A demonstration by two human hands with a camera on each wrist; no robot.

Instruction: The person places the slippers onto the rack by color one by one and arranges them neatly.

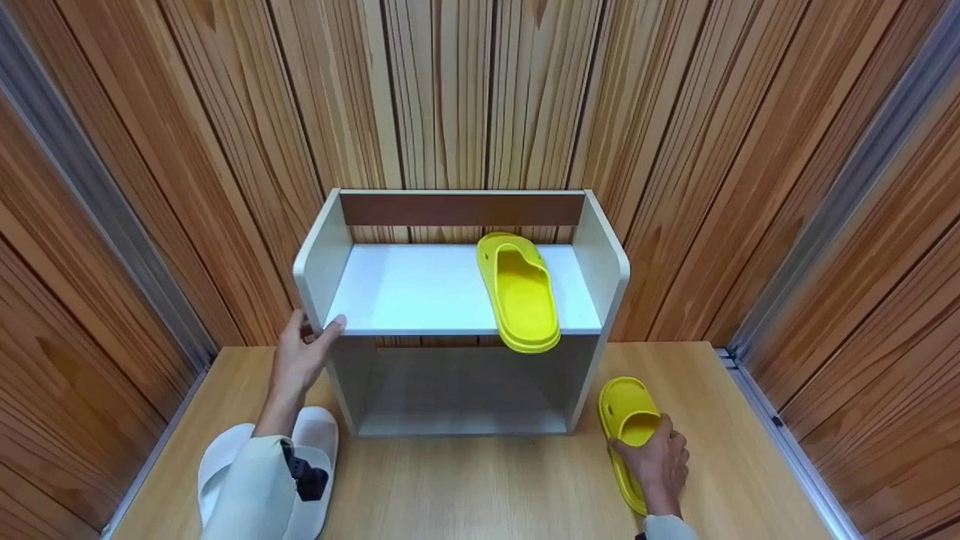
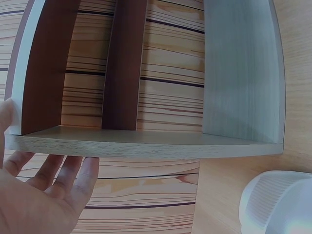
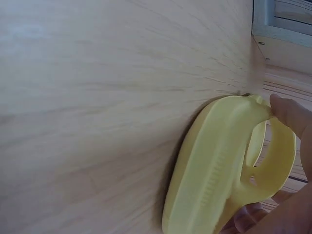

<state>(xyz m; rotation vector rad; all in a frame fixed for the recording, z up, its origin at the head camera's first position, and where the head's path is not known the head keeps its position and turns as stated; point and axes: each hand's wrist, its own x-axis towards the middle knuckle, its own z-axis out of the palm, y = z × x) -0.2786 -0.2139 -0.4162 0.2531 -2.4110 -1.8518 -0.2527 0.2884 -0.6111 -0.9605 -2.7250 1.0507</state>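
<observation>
The fingers of the right hand (image 1: pixel 651 459) are closed round a yellow clog (image 1: pixel 621 401) at the lower right of the frame, thumb on one side of it, toe pointing up the frame; whether its sole lies fully flat on the bench (image 1: pixel 465 487) I cannot tell. At centre left, the left hand (image 1: pixel 298 358) grips the side panel of a white rack (image 1: pixel 420 289), thumb at the front edge of the upper shelf, the other fingers outside. On that shelf, right of centre, sits a second yellow clog (image 1: pixel 526 304), its heel jutting past the front edge. White slippers (image 1: pixel 315 429) lie at lower left, partly hidden by a pale sleeve (image 1: pixel 251 491). Wood-panelled walls (image 1: pixel 442 90) fill the upper frame
</observation>
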